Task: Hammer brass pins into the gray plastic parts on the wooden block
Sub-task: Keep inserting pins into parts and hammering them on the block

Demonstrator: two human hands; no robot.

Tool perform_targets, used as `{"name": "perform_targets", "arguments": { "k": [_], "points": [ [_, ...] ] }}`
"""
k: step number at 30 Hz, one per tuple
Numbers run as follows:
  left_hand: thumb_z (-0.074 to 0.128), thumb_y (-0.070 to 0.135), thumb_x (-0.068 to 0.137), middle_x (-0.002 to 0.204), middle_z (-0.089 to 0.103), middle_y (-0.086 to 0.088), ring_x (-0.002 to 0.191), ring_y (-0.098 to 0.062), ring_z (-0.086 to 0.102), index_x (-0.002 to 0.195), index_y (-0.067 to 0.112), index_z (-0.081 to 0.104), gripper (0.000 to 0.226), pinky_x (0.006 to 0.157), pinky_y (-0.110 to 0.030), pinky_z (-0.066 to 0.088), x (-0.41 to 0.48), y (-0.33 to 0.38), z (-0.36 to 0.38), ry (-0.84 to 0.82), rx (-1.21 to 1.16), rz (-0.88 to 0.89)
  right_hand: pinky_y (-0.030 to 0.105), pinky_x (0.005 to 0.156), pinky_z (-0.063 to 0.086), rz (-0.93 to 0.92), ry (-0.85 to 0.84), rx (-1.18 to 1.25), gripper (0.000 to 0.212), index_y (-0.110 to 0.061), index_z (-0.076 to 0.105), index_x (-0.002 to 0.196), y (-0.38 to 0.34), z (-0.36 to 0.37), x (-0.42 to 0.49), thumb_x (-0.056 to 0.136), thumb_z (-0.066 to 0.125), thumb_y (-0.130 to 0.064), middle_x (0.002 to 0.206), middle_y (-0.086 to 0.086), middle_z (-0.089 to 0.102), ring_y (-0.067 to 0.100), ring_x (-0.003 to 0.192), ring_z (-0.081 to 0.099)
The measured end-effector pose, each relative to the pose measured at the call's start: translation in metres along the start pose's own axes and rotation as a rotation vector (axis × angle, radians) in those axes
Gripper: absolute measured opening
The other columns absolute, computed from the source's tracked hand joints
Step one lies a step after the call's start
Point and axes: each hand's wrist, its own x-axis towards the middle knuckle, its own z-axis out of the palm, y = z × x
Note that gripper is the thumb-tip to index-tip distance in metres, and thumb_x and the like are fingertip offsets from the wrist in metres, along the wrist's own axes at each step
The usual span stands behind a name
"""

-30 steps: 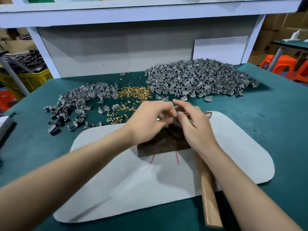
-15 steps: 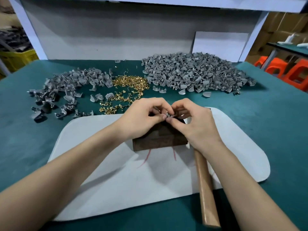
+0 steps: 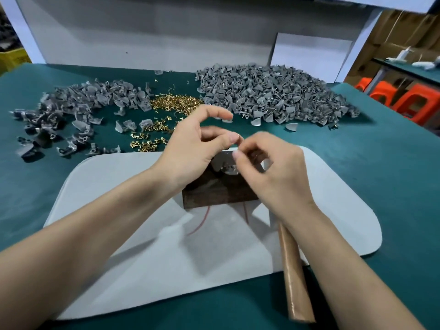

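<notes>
1. The left hand (image 3: 190, 151) presses thumb to fingertip, index arched above. Whatever sits between them is too small to tell. The right hand (image 3: 273, 177) curls over the gray plastic part (image 3: 226, 169), its hold hidden.
2. That curved part lies on the dark, grainy wooden block (image 3: 214, 195), on a smooth white mat (image 3: 119, 234).
3. Near right lies a round tan hammer handle (image 3: 295, 277), its head hidden under the wrist.
4. Far off, shiny brass pins (image 3: 176, 104) lie between the left gray heap (image 3: 78, 101) and the right gray heap (image 3: 269, 96).
</notes>
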Motion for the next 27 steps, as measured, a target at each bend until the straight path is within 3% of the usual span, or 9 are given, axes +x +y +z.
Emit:
{"name": "perform_targets", "arguments": {
  "k": [2,4,8,16,19,22,25,27],
  "points": [
    [0.067,0.007,0.087,0.079,0.075,0.006,0.077,-0.004,0.068,0.103,0.027,0.054,0.028,0.078,-0.017,0.05,-0.001,0.0,-0.001,-0.01,0.011,0.017,0.019,0.069,0.049,0.077,0.061,0.07,0.012,-0.014,0.065,0.096,0.001,-0.001,0.001,0.083,0.065,-0.011,0.078,-0.007,0.063,0.004,0.07,0.058],
    [0.067,0.007,0.086,0.078,0.075,0.006,0.074,-0.003,0.067,0.103,0.026,0.054,0.028,0.075,-0.015,0.049,-0.003,0.001,0.0,-0.021,0.015,0.034,0.021,0.074,0.05,0.091,0.096,0.08,0.016,-0.013,0.067,0.101,0.003,0.0,0.001,0.086,0.063,-0.011,0.085,-0.007,0.065,0.003,0.077,0.06],
    [0.067,0.006,0.087,0.075,0.075,0.006,0.069,-0.002,0.065,0.105,0.022,0.057,0.026,0.066,-0.011,0.046,-0.004,0.002,0.001,-0.041,0.027,0.039,0.02,0.073,0.048,0.089,0.129,0.073,0.009,-0.011,0.071,0.091,0.003,0.0,-0.001,0.085,0.065,-0.009,0.086,-0.001,0.067,0.003,0.077,0.059],
    [0.066,0.007,0.087,0.071,0.074,0.006,0.069,-0.001,0.064,0.1,0.021,0.061,0.02,0.069,-0.012,0.048,-0.003,0.0,0.001,-0.088,0.082,0.025,0.017,0.063,0.044,0.042,0.116,0.041,0.006,-0.009,0.067,0.079,0.002,-0.003,0.002,0.081,0.068,-0.004,0.08,0.0,0.059,0.009,0.068,0.055],
    [0.063,0.008,0.089,0.089,0.073,0.002,0.083,-0.003,0.066,0.102,0.019,0.062,0.017,0.079,-0.012,0.049,0.001,0.006,-0.006,-0.154,0.142,-0.011,0.013,0.062,0.039,0.069,0.065,0.045,0.008,-0.009,0.065,0.076,0.001,-0.003,0.002,0.078,0.067,-0.001,0.077,0.002,0.059,0.007,0.066,0.053],
    [0.068,0.013,0.085,0.108,0.069,0.004,0.102,-0.002,0.063,0.102,0.022,0.062,0.02,0.089,-0.011,0.047,0.007,0.018,-0.024,-0.303,0.297,-0.081,0.016,0.064,0.041,0.128,-0.075,0.008,0.008,-0.01,0.067,0.073,0.0,-0.002,0.001,0.074,0.067,-0.002,0.075,0.002,0.061,0.011,0.068,0.055],
    [0.082,0.028,0.074,0.111,0.066,0.005,0.107,-0.01,0.06,0.099,0.027,0.064,0.031,0.098,-0.028,0.048,0.007,0.021,-0.034,-0.488,0.552,-0.186,0.019,0.068,0.04,0.155,-0.167,-0.031,0.008,-0.014,0.067,0.073,-0.001,-0.002,0.002,0.074,0.069,-0.007,0.074,-0.002,0.059,0.011,0.072,0.054],
    [0.078,0.021,0.079,0.111,0.068,0.0,0.107,-0.014,0.062,0.092,0.027,0.067,0.018,0.1,-0.04,0.047,0.006,0.02,-0.03,-0.502,0.625,-0.162,0.025,0.072,0.041,0.175,-0.187,-0.038,0.007,-0.015,0.067,0.074,-0.002,-0.002,0.002,0.076,0.068,-0.009,0.075,-0.003,0.058,0.014,0.077,0.055]
  ]
}}
